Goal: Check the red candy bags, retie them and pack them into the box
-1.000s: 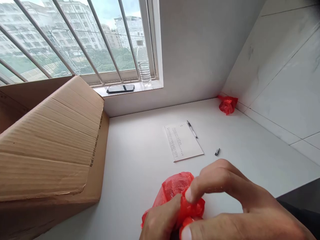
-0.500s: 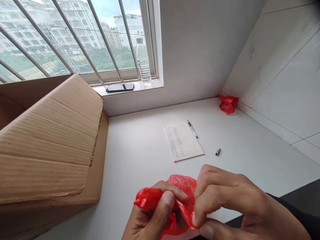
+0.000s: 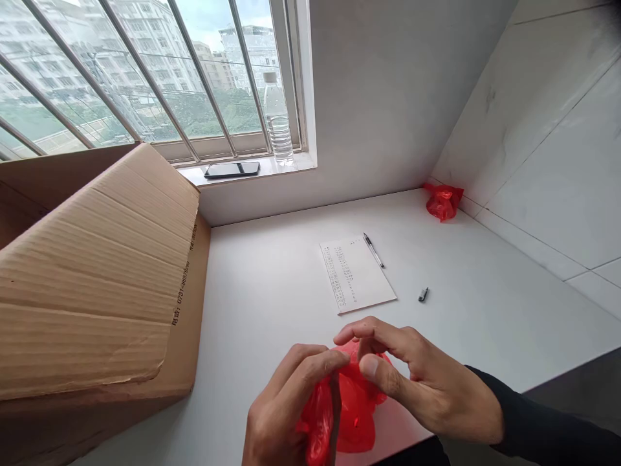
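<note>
A crumpled red plastic bag (image 3: 350, 408) is held above the near edge of the white table (image 3: 272, 304). My left hand (image 3: 281, 411) grips its left side with the fingers curled over the top. My right hand (image 3: 417, 382) pinches the bag's upper right part between thumb and fingers; its arm wears a black sleeve. Most of the bag is bunched between the two hands.
A large open cardboard box (image 3: 92, 278) fills the left. A printed sheet (image 3: 356, 275), a pen (image 3: 373, 250) and a small black cap (image 3: 423, 294) lie mid-table. Another red bag (image 3: 442, 200) sits in the far right corner. A phone (image 3: 231, 169) and water bottle (image 3: 279, 123) stand on the windowsill.
Both hands have drawn back toward me and lowered. The bag has been worked from a loose bundle into a tighter bunch between the fingers.
</note>
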`<state>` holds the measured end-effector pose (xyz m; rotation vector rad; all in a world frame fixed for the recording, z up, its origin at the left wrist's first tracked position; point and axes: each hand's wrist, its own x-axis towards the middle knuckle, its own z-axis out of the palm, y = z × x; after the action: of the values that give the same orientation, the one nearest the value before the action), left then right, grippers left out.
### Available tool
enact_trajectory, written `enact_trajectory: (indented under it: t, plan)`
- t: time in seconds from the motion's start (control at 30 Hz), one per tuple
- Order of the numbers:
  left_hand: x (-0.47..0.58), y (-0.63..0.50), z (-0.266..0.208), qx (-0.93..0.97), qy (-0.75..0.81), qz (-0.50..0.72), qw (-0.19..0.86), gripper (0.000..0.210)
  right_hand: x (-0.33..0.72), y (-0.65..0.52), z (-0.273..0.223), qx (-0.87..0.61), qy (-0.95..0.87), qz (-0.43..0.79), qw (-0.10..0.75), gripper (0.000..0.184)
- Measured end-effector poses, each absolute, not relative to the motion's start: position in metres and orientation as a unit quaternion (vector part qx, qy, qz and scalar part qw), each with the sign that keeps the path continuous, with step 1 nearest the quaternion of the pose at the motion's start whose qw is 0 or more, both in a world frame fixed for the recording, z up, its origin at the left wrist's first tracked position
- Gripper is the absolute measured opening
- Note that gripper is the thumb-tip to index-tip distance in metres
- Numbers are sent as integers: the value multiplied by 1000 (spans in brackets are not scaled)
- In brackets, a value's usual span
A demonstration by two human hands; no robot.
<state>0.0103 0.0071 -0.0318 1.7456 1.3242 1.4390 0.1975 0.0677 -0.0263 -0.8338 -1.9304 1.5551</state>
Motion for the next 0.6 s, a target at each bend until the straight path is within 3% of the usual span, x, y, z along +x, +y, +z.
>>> enact_trajectory:
  t: [0.17, 0.3, 0.43, 0.6]
  plan:
    - [12, 5, -53, 671, 505, 531, 112, 30, 196, 71, -33, -299, -685, 622, 236, 38]
    - [7, 5, -62, 696, 514, 498, 62, 43, 194, 76, -34, -272, -685, 627, 252, 21]
    - [3, 10, -63, 714, 499, 484, 83, 55, 193, 77, -31, -316, -703, 562, 300, 18]
    - [-6, 4, -80, 712, 506, 476, 104, 54, 201, 80, -35, -355, -736, 483, 315, 13]
